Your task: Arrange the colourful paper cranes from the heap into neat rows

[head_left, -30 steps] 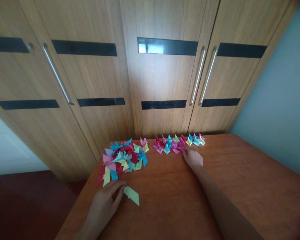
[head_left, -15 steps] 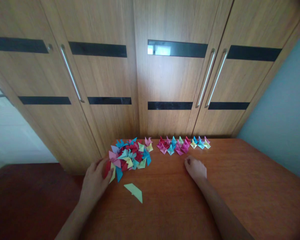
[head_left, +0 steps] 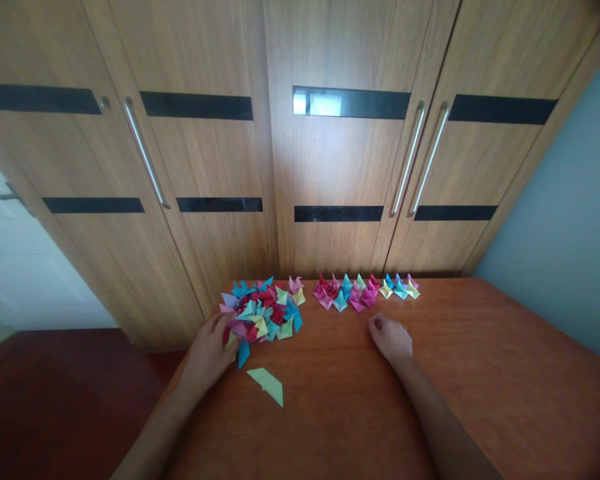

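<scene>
My left hand (head_left: 213,349) presses against the left side of a heap of folded paper pieces (head_left: 265,310) in pink, red, blue, yellow and green. Its thumb is apart from the curved fingers, and some fingertips are hidden among the papers. Just in front of the heap, a pale green folded strip (head_left: 269,386) lies flat on the table. My right hand (head_left: 391,338) rests on the tabletop as a loose fist, with nothing visible in it. Beyond it, folded paper pieces with upright points (head_left: 357,293) stand grouped along the back edge.
The brown wooden table (head_left: 325,413) reaches back to a wooden wardrobe (head_left: 335,160) with metal handles. A smaller cluster of folded pieces (head_left: 401,288) stands to the right at the back. The table's left edge drops off beside my left forearm.
My left hand has moved right and pressed the heap's left side inward, covering red and green pieces there. My right hand stays in place. The view has tilted slightly.
</scene>
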Demonstrator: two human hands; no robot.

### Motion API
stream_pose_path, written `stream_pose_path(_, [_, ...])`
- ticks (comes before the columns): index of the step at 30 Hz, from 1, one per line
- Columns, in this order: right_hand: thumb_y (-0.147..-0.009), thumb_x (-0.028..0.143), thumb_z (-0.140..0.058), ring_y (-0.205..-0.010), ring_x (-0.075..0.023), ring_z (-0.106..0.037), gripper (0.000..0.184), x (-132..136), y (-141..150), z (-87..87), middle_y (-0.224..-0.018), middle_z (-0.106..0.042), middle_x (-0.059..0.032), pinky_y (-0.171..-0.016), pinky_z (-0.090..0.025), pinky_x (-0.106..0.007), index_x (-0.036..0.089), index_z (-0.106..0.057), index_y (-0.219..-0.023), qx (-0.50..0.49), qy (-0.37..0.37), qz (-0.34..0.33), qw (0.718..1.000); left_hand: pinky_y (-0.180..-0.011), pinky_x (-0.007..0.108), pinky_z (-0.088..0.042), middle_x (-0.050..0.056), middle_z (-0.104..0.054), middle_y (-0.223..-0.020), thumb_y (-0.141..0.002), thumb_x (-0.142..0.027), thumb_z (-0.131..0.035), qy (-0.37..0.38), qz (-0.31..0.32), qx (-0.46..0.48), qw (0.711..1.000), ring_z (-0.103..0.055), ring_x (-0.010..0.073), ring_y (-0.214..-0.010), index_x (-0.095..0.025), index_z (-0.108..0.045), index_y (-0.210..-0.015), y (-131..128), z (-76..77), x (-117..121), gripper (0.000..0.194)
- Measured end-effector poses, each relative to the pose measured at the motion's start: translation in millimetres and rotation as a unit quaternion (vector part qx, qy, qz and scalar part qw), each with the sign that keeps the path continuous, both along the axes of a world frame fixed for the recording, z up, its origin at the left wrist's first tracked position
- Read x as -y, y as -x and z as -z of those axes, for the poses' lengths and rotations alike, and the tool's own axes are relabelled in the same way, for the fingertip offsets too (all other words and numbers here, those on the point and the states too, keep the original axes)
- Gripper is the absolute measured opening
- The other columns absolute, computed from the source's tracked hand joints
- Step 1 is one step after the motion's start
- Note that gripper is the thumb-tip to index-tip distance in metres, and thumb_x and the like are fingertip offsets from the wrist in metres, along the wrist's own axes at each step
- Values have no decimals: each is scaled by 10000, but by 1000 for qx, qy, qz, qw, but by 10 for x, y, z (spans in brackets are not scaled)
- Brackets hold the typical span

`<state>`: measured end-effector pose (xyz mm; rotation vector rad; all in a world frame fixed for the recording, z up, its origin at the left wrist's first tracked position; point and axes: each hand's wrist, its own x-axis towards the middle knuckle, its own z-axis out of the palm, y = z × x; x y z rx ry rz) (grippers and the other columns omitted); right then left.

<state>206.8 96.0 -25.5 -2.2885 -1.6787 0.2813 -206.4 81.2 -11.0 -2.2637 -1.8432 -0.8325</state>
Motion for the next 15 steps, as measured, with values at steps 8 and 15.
stream_pose_path(8, [-881, 426, -392, -876, -216, -637, 306, 10, -4, -28, -923, -686, -42, -670, -425, -268, 257, -645, -916, -10, 0, 0, 1000, -930, 420, -420, 123, -550, -1195, -823, -322, -487, -42, -38, -104, 993, -522, 282, -1100, -187, -601, -1087, -227, -296, -160, 318])
stream_pose_path(15, [-883, 421, -396, -869, -204, -638, 305, 5, -13, -32, -914, -687, -39, -665, -421, -254, 252, -648, -909, -15, -4, -3, 1000, -897, 413, -417, 100, -623, -1105, -847, -311, -462, -49, -55, -123, 990, -564, 283, -1007, -196, -650, -991, -371, -324, -241, 263])
